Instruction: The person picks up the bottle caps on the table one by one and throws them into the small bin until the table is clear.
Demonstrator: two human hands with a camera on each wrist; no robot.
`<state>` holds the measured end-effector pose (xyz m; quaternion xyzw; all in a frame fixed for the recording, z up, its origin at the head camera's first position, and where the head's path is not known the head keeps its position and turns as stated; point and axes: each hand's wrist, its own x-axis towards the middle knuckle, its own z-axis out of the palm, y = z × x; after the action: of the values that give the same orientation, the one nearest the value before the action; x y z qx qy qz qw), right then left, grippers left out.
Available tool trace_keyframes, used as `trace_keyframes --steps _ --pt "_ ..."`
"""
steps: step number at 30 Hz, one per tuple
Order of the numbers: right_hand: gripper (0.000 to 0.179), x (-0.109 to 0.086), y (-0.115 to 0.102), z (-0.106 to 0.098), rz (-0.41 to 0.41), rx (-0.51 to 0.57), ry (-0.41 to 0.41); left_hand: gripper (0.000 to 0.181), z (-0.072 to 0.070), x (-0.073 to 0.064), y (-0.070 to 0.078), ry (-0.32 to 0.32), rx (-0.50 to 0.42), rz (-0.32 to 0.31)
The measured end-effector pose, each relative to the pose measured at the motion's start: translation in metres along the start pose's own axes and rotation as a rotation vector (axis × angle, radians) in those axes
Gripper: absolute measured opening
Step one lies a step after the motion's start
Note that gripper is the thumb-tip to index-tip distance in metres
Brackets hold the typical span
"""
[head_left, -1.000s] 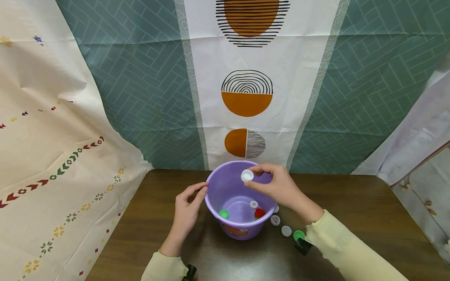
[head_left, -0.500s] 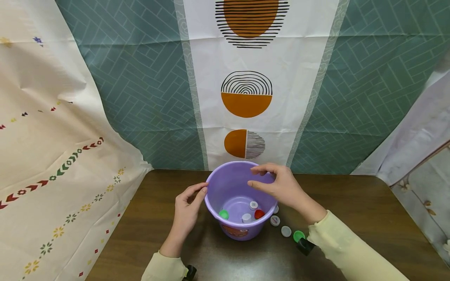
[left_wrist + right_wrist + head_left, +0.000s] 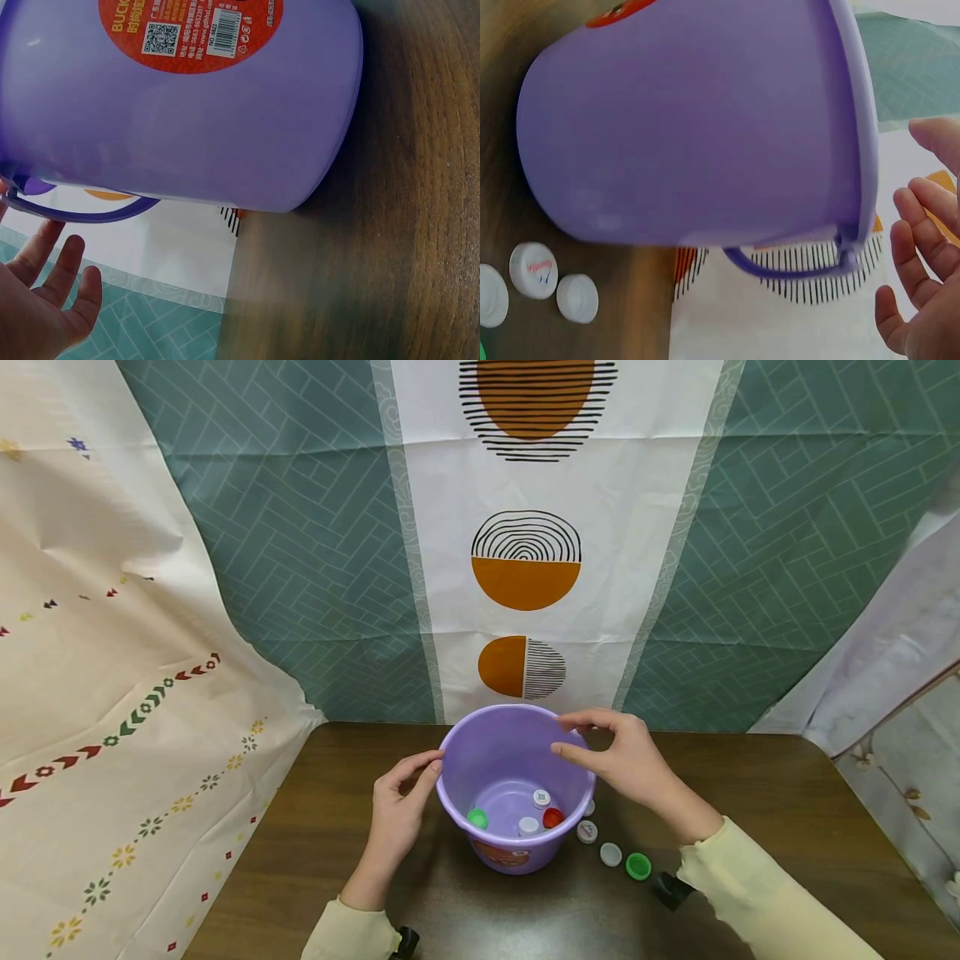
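Purple plastic bucket (image 3: 502, 752) steadied at its left rim, right hand (image 3: 626, 756) free.
The left hand (image 3: 399, 802) pinches the rim between thumb and forefinger, forearm rising from below; the bucket, upright on the wooden table (image 3: 337, 802), looks light and slightly springy, best taken there. Inside lie a green cap (image 3: 477, 817), two white caps (image 3: 542, 798) and a red cap (image 3: 552, 817), probably hard, light, slick, easiest pinched by their sides. Above the right rim, the right hand's thumb and fingers spread, holding nothing.

Brown table (image 3: 322, 827): bucket (image 3: 510, 747) upright, three white caps (image 3: 611, 854), green cap (image 3: 638, 867) beside it; from here, can't tell whether farthest white one touches bucket.
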<state>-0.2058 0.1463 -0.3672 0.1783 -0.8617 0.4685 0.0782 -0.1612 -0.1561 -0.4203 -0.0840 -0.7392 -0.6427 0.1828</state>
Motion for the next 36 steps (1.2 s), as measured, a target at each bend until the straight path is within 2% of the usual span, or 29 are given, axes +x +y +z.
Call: trace_keyframes --steps 9,12,19,22,28,36 --pt "0.035 -0.022 -0.007 -0.028 0.012 -0.035 0.072 0.022 0.0 0.0 -0.001 -0.002 0.002 -0.002" --pt "0.034 -0.029 0.01 -0.034 0.015 -0.072 0.096 0.022 0.0 0.0 0.0 0.001 0.003 -0.003" --pt "0.031 -0.047 0.059 -0.043 0.09 -0.13 0.12 0.022 0.0 -0.001 0.002 0.003 0.008 -0.014" --pt "0.031 -0.056 0.072 -0.046 0.111 -0.135 0.096 0.022 0.0 -0.001 0.003 0.0 0.007 -0.013" --pt "0.031 -0.072 0.099 -0.048 0.107 -0.142 -0.011 0.022 0.0 -0.001 0.002 -0.002 0.002 -0.009" --pt "0.035 -0.089 0.127 -0.042 0.103 -0.129 -0.112 0.022 -0.001 0.0 0.001 -0.006 -0.008 -0.008"
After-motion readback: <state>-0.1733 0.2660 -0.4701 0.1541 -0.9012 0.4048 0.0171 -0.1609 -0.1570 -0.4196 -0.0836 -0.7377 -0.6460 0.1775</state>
